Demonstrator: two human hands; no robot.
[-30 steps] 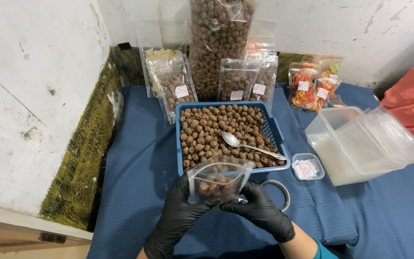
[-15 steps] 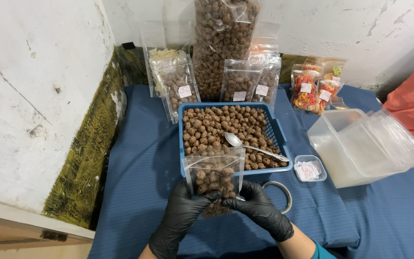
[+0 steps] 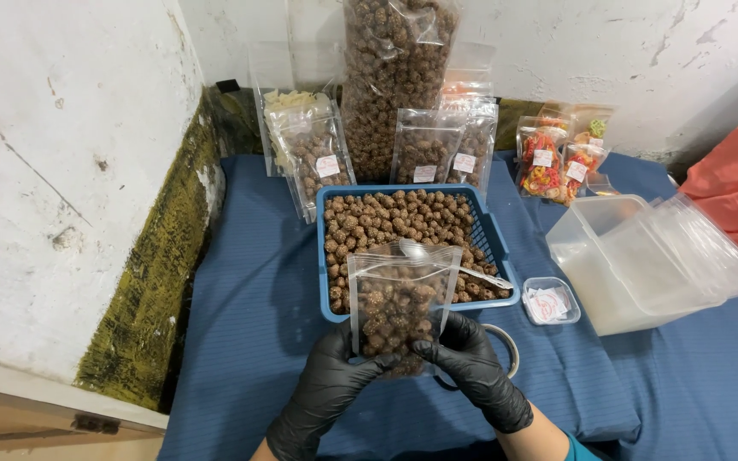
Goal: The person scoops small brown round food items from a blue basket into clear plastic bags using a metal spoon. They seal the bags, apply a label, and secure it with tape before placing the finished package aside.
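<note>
Both my hands wear black gloves. My left hand (image 3: 326,394) and my right hand (image 3: 476,376) grip the bottom of a clear plastic pouch (image 3: 399,299) that stands upright and is partly filled with brown coated balls. Just behind the pouch sits a blue basket (image 3: 489,230) full of the same brown balls, with a metal spoon (image 3: 420,253) lying on them. The pouch hides the basket's near edge.
Filled clear pouches (image 3: 424,145) stand along the back wall, one tall bag (image 3: 395,68) among them, orange snack packs (image 3: 548,162) to the right. A clear lidded tub (image 3: 642,265), a small box of labels (image 3: 551,300) and a metal ring (image 3: 506,341) lie on the blue cloth.
The pouch has been raised from a tilted, low position to upright in front of the basket, and its contents have settled toward the bottom.
</note>
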